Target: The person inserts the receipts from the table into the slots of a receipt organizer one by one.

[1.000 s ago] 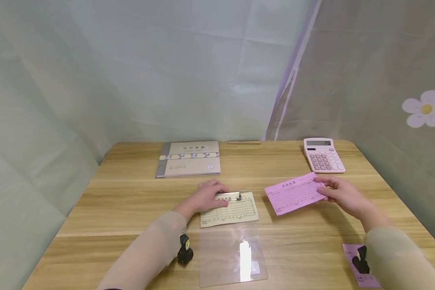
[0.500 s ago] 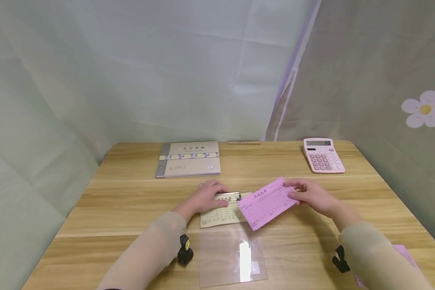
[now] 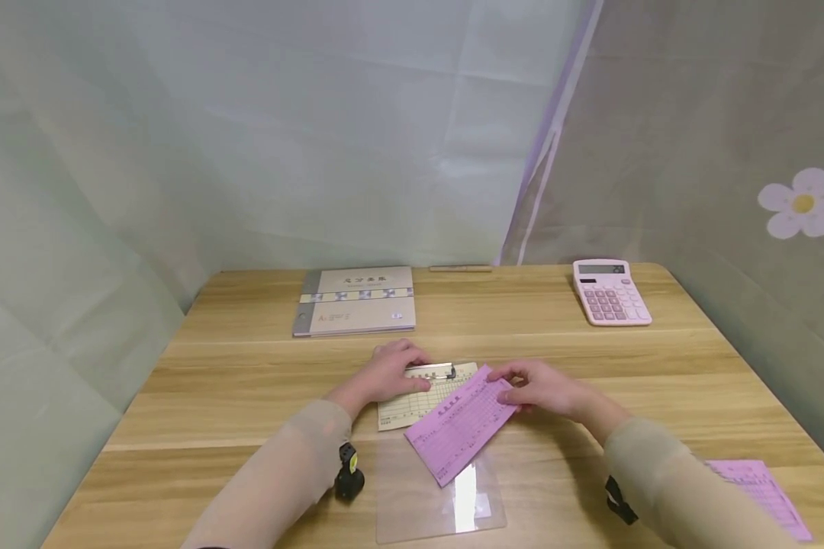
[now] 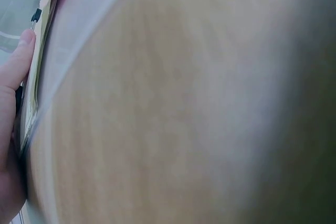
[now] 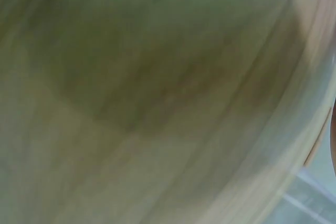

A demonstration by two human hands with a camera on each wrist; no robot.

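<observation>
A transparent clipboard (image 3: 412, 499) lies flat on the table, its metal clip (image 3: 439, 371) at the far end over a pale yellow printed form (image 3: 401, 410). My left hand (image 3: 391, 372) holds the clipboard by that clip, its thumb (image 4: 22, 51) lying over the clip side. My right hand (image 3: 539, 390) pinches a pink printed slip (image 3: 458, 428) by its upper right end. The slip slants across the board and covers the lower right of the yellow form. In the right wrist view there is mostly blurred wood.
Another pink slip (image 3: 762, 488) lies at the right, partly behind the right sleeve. Along the back are a ledger book (image 3: 360, 305), a pen (image 3: 460, 268) and a pink calculator (image 3: 611, 293). Fabric walls (image 3: 357, 137) rise behind the table and at its sides.
My right hand has carried the pink slip leftward and down from beside the clipboard to over it, turning it to a steeper slant. The left hand has stayed at the clip.
</observation>
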